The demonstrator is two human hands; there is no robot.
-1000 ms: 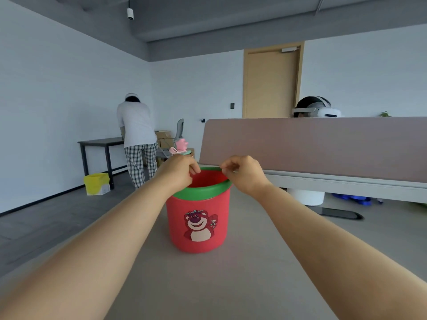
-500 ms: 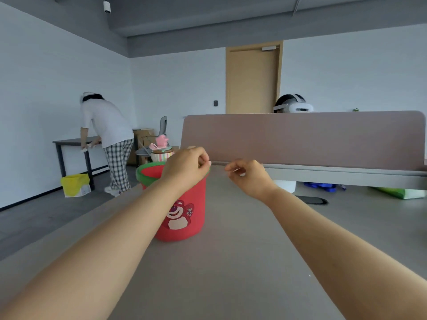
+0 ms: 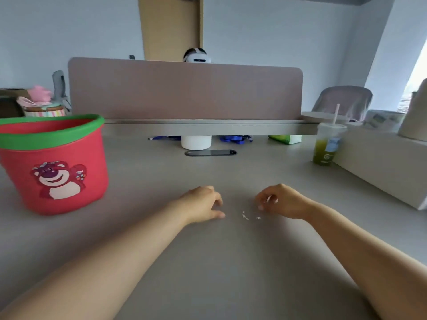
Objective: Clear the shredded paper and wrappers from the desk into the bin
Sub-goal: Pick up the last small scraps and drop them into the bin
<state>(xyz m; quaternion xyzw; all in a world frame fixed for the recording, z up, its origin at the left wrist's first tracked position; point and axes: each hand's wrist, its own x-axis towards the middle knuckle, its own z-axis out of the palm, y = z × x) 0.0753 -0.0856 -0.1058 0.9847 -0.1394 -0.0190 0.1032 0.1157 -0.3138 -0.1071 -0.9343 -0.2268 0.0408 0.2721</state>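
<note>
Grey desk point(image 3: 208, 262) fills most of my view now, where half a second ago I was looking up across it at the bin. My head has dropped and both hands have come down from the rim of the red bin point(image 3: 55, 167) to the desktop, which I take to mean one drop-off is done and the next pickup is starting.

That bin stands at the far left, well apart from my hands, its green rim facing up. Two or three small white paper scraps point(image 3: 245, 215) lie on the desk between my hands, just beside the right one.

My left hand point(image 3: 203, 204) rests on the surface with fingers curled loosely and the thumb out toward the scraps; I see nothing in it. My right hand point(image 3: 280, 200) is curled tighter, fingertips pinched toward the thumb, with a fleck of white showing inside (likely another scrap, though I cannot tell for sure).

An iced green drink point(image 3: 327, 146) stands far right. No wrappers are visible.
</note>
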